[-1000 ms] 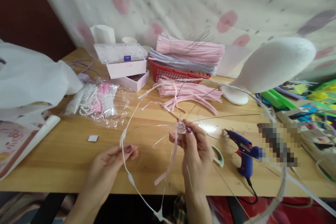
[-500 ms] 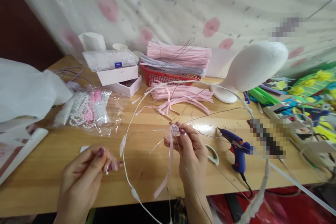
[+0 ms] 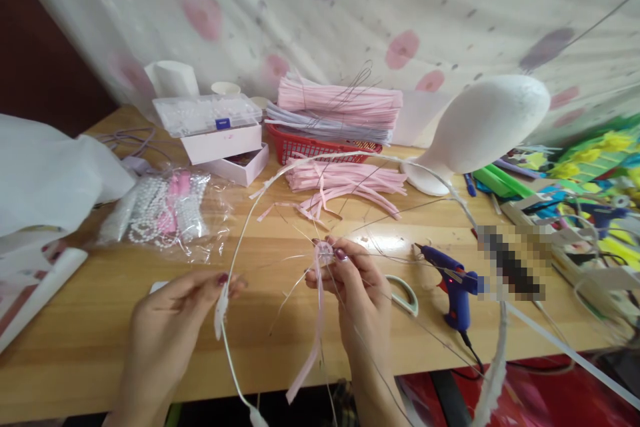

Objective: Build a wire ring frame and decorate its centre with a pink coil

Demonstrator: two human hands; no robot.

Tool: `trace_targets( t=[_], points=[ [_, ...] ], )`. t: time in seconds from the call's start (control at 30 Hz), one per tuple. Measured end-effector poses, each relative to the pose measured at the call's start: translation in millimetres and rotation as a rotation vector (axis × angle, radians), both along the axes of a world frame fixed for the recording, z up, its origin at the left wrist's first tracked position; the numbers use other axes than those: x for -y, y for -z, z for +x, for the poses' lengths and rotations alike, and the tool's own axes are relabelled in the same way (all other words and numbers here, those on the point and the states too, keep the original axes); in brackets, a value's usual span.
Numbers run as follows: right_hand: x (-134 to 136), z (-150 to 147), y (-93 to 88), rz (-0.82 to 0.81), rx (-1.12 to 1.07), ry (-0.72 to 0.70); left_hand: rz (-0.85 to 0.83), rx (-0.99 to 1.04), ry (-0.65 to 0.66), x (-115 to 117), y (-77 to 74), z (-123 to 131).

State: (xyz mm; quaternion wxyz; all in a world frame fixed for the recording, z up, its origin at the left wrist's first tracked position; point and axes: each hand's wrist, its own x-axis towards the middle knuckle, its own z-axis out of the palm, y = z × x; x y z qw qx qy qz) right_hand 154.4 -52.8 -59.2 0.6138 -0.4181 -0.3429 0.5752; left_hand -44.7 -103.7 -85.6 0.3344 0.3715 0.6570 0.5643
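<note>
A large white wire hoop [image 3: 234,240] stands over the table, with thin wires running inward to a small clear, pearly hub [image 3: 325,253]. My right hand [image 3: 363,290] pinches this hub between thumb and fingers, near the middle of the hoop. From the hub a pale pink ribbon [image 3: 316,340] hangs down. On the left side of the hoop, my left hand [image 3: 175,320] is closed, thumb and fingers meeting at the rim just above a white wrapped patch [image 3: 220,312]. The fingertips behind the rim are partly blurred.
A blue glue gun [image 3: 456,287] stands at right, beside a scissors handle [image 3: 406,297]. Behind the hoop lie pink strips [image 3: 345,180] and a red basket [image 3: 300,147]. A bag of pearl beads [image 3: 165,213] is at left, a white foam head form [image 3: 495,123] at back right.
My left hand has moved right and up to the hoop's left rim and closed on it. The hoop and hub have shifted slightly left, with my right hand still holding the hub.
</note>
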Motion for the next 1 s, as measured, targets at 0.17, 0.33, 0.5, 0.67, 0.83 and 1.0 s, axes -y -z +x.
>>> trace_targets(
  t=[0.17,0.33,0.5,0.67,0.83,1.0],
  points=[
    [1,-5,-0.8,0.037,0.026,-0.029,0.068,-0.348,-0.042,-11,-20.3,16],
    [8,-8,2.5,0.1,0.213,-0.056,-0.114,0.351,0.347,-26,-32.1,45],
    [13,-4,5.1,0.187,0.327,-0.065,-0.109,0.636,0.319,-43,-30.5,62],
    [12,-3,6.3,0.193,0.357,-0.105,-0.167,0.695,0.3,-49,-32.1,67],
    [14,-1,7.5,0.215,0.38,-0.095,-0.153,0.75,0.35,-47,-28.4,72],
    [16,3,10.3,0.147,0.382,-0.105,-0.105,0.757,0.379,-45,-24.3,76]
  ],
)
